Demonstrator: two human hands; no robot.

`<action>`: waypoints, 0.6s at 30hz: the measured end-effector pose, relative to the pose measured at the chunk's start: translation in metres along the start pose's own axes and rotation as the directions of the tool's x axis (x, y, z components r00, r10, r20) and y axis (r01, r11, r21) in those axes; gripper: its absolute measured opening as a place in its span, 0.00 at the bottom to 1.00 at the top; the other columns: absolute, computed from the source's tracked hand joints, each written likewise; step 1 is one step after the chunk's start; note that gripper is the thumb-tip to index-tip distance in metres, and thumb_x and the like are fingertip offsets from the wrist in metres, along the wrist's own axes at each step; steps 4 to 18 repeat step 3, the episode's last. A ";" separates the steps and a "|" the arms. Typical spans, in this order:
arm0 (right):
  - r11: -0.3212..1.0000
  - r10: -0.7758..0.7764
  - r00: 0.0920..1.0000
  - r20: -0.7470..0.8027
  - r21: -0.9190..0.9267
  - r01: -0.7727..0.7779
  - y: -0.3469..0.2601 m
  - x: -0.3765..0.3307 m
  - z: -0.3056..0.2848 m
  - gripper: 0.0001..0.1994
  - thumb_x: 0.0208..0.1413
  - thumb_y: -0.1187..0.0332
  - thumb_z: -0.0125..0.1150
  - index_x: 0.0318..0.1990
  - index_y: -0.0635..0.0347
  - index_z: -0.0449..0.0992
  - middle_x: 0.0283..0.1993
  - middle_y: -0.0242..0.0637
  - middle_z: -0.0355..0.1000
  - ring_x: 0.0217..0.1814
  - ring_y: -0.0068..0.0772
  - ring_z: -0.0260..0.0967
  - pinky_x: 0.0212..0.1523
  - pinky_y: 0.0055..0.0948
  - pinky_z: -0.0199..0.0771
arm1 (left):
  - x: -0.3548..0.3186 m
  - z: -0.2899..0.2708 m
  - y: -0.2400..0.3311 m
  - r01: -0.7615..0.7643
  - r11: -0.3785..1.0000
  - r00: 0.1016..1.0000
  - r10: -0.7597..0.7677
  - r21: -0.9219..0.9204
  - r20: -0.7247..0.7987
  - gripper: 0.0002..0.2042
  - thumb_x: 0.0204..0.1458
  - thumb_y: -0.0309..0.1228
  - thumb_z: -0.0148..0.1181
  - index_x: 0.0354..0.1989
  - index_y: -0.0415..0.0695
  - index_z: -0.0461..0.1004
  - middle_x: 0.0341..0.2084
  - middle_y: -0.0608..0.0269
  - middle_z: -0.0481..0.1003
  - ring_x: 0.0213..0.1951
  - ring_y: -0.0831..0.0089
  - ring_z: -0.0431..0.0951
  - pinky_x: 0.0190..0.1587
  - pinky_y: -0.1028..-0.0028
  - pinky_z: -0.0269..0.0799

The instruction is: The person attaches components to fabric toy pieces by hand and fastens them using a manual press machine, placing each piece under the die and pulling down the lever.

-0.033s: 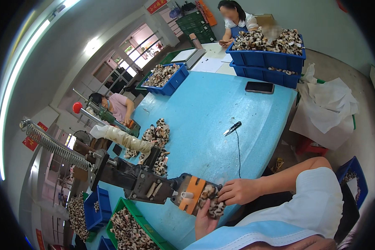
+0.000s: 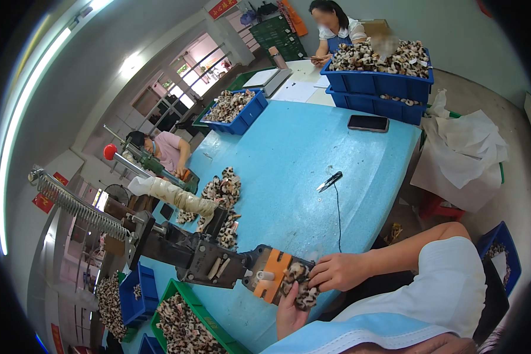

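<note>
A small fuzzy plush piece [image 2: 304,293], spotted black, white and tan, lies at the near end of the machine's dark base plate, beside an orange plate [image 2: 271,272] with a white peg [image 2: 265,275]. My left hand [image 2: 290,314] grips its near-left side, thumb on top; the fingers beneath are partly hidden. From the right, my right hand [image 2: 336,272] pinches its edge with bent fingers. Over the base's far end reaches the hand press [image 2: 177,248], with a spring, a wrapped lever and a red knob.
Thread snips [image 2: 330,182] on a black cord and a phone [image 2: 368,123] lie on the blue table [image 2: 277,159]. Plush pieces fill a green crate [image 2: 186,324] and blue crates [image 2: 379,80]. A plush pile [image 2: 223,190] sits behind the press. Two other people sit at the far sides.
</note>
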State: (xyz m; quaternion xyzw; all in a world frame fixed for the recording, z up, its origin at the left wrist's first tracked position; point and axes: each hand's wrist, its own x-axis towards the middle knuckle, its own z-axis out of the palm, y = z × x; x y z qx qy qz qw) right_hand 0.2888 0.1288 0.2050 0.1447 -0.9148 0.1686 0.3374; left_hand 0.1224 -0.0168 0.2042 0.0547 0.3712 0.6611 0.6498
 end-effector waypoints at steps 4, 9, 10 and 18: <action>0.857 0.105 0.992 -0.066 0.512 -0.057 0.003 0.007 -0.009 0.12 0.41 0.63 0.69 0.31 0.57 0.76 0.57 0.48 0.66 0.56 0.42 0.66 0.56 0.46 0.64 | -0.009 0.011 0.001 -0.152 0.978 0.985 0.161 0.145 -0.056 0.20 0.59 0.29 0.52 0.59 0.42 0.60 0.52 0.58 0.69 0.53 0.65 0.71 0.55 0.64 0.68; 0.857 0.105 0.992 -0.066 0.512 -0.057 0.003 0.007 -0.009 0.12 0.41 0.63 0.69 0.31 0.57 0.76 0.57 0.48 0.66 0.56 0.42 0.66 0.56 0.46 0.64 | -0.009 0.011 0.001 -0.152 0.978 0.985 0.161 0.145 -0.056 0.20 0.59 0.29 0.52 0.59 0.42 0.60 0.52 0.58 0.69 0.53 0.65 0.71 0.55 0.64 0.68; 0.857 0.105 0.992 -0.066 0.512 -0.057 0.003 0.007 -0.009 0.12 0.41 0.63 0.69 0.31 0.57 0.76 0.57 0.48 0.66 0.56 0.42 0.66 0.56 0.46 0.64 | -0.009 0.011 0.001 -0.152 0.978 0.985 0.161 0.145 -0.056 0.20 0.59 0.29 0.52 0.59 0.42 0.60 0.52 0.58 0.69 0.53 0.65 0.71 0.55 0.64 0.68; 0.857 0.105 0.992 -0.066 0.512 -0.057 0.003 0.007 -0.009 0.12 0.41 0.63 0.69 0.31 0.57 0.76 0.57 0.48 0.66 0.56 0.42 0.66 0.56 0.46 0.64 | -0.009 0.011 0.001 -0.152 0.978 0.985 0.161 0.145 -0.056 0.20 0.59 0.29 0.52 0.59 0.42 0.60 0.52 0.58 0.69 0.53 0.65 0.71 0.55 0.64 0.68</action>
